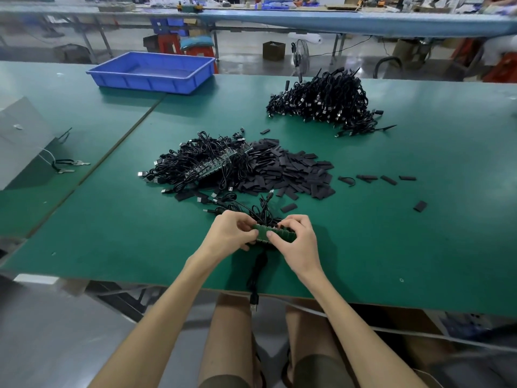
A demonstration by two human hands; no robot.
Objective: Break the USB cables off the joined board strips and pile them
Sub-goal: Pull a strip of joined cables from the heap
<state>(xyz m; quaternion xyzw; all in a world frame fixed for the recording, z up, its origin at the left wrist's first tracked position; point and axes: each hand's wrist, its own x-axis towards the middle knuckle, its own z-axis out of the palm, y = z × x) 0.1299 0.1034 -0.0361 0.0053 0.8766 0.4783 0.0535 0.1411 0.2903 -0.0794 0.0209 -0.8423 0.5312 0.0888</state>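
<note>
1. Fingers of the left hand and right hand are curled, pinching the board strip at either end, near the front edge of the surface.
2. Advice: set thumbs close beside the break line and bend sharply, with the USB cables hanging free.
3. Finished pile lies far right, well apart.
</note>
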